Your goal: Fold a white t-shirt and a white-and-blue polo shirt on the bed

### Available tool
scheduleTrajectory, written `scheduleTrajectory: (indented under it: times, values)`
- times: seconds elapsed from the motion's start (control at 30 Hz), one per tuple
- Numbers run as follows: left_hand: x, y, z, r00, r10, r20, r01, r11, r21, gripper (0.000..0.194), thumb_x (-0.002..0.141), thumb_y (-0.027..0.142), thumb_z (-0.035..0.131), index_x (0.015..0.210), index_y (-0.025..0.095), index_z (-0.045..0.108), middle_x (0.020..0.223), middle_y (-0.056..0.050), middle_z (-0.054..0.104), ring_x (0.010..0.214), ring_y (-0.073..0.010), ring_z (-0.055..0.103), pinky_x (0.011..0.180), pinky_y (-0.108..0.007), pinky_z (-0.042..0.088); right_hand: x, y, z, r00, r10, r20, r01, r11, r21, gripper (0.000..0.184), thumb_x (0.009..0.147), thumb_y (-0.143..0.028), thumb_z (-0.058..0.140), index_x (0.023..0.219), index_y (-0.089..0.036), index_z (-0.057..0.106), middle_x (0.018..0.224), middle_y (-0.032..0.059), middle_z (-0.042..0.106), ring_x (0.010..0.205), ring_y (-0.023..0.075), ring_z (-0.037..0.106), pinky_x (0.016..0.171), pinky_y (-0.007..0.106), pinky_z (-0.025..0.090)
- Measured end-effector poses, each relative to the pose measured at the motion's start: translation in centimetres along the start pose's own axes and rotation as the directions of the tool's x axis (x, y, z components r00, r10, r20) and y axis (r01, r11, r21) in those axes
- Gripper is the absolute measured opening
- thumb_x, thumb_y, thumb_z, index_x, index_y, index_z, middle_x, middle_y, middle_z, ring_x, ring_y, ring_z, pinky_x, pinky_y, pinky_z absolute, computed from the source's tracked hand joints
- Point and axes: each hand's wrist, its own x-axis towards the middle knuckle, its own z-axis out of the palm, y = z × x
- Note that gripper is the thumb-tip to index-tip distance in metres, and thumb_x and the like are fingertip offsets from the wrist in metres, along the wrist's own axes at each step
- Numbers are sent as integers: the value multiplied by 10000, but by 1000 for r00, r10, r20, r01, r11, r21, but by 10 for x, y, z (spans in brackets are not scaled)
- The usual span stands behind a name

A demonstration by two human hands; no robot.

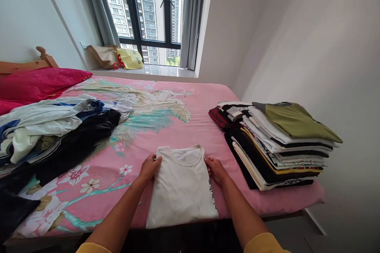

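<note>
- The big bed (pixel 204 112) had a pink sheet with birds and flowers on it, and all the clothes lay on top.
- The window (pixel 148 4) was at the back, past the bed.
- A messy pile of clothes (pixel 63 126) was on the left, with white, blue and black ones all mixed up.
- A neat stack of clothes (pixel 285 148) was on the right, with a green top (pixel 299 120) as the highest one.
- A red pillow (pixel 44 83) lay behind the messy pile.
- The white shirt (pixel 184 189) was folded flat at the near edge of the bed, between the pile and the stack. Its neck pointed away from the person, and black writing ran down its right side.
- A brown bag (pixel 103 56) and a yellow bag (pixel 130 59) sat by the window. I could not tell what was in them.
- The left hand (pixel 149 167) and the right hand (pixel 215 169) were well apart. Each one was almost closed, pinching one side of the shirt near its top.
</note>
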Motion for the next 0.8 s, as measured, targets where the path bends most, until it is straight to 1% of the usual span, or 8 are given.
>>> scheduleTrajectory:
  times: [0.07, 0.17, 0.27, 0.37, 0.47, 0.53, 0.67, 0.8]
  values:
    - [3, -1, 2, 997, 45, -59, -40, 996, 79, 342, 738, 516, 516, 852, 207, 608, 843, -64, 677, 832, -239, 613, 675, -288, 412, 1, 0, 0, 1000, -2, -7, 2, 1000, -1, 343, 635, -446, 715, 692, -183, 501, 410, -97, 395, 335, 36, 279, 331, 179, 211]
    - [4, -1, 6, 992, 87, -95, -69, 982, 175, 376, 786, 551, 430, 782, 217, 602, 835, -83, 675, 848, -268, 604, 683, -311, 394, 2, 0, 0, 1000, -7, -17, 7, 1000, -1, 356, 630, -456, 723, 710, -180, 513, 406, -94, 407, 332, 36, 286, 333, 181, 212]
    - [3, -2, 10, 986, 109, -128, -78, 970, 231, 374, 836, 505, 357, 766, 222, 591, 868, -100, 676, 871, -279, 601, 693, -321, 390, 2, 0, 0, 999, -25, -34, 25, 1000, 9, 369, 634, -475, 717, 711, -181, 509, 402, -94, 408, 325, 37, 279, 329, 187, 200]
    - [2, -7, 11, 980, 136, -144, -101, 968, 230, 378, 870, 472, 295, 838, 232, 585, 954, -91, 673, 906, -255, 600, 729, -312, 397, 0, 2, 0, 994, -75, -74, 78, 996, 37, 371, 651, -492, 697, 725, -194, 488, 412, -107, 390, 330, 33, 273, 334, 185, 196]
    - [4, -12, 9, 979, 152, -134, -123, 971, 203, 398, 876, 488, 274, 861, 240, 586, 944, -68, 678, 888, -232, 604, 735, -294, 409, -2, 3, 0, 991, -100, -88, 104, 994, 43, 367, 687, -522, 652, 733, -204, 474, 411, -109, 379, 329, 37, 271, 334, 187, 194]
    - [6, -13, 7, 980, 153, -126, -128, 974, 187, 411, 874, 493, 276, 842, 233, 594, 924, -67, 682, 879, -230, 607, 734, -290, 418, -1, 2, 1, 994, -85, -61, 87, 996, 26, 370, 703, -541, 623, 713, -204, 472, 399, -99, 387, 322, 44, 273, 328, 193, 188]
    - [8, -13, 4, 981, 142, -130, -121, 980, 157, 454, 883, 483, 246, 883, 221, 617, 992, -79, 682, 938, -232, 604, 766, -291, 423, 5, -3, 0, 999, -43, -2, 43, 999, -17, 365, 690, -522, 640, 673, -200, 468, 391, -89, 403, 314, 48, 278, 318, 195, 185]
    - [7, -13, 5, 983, 128, -129, -108, 982, 153, 485, 872, 529, 252, 853, 224, 629, 937, -86, 690, 897, -253, 612, 745, -314, 423, 14, -9, 2, 1000, -24, -5, 24, 998, -52, 350, 661, -482, 683, 677, -191, 489, 388, -96, 391, 316, 39, 261, 314, 186, 158]
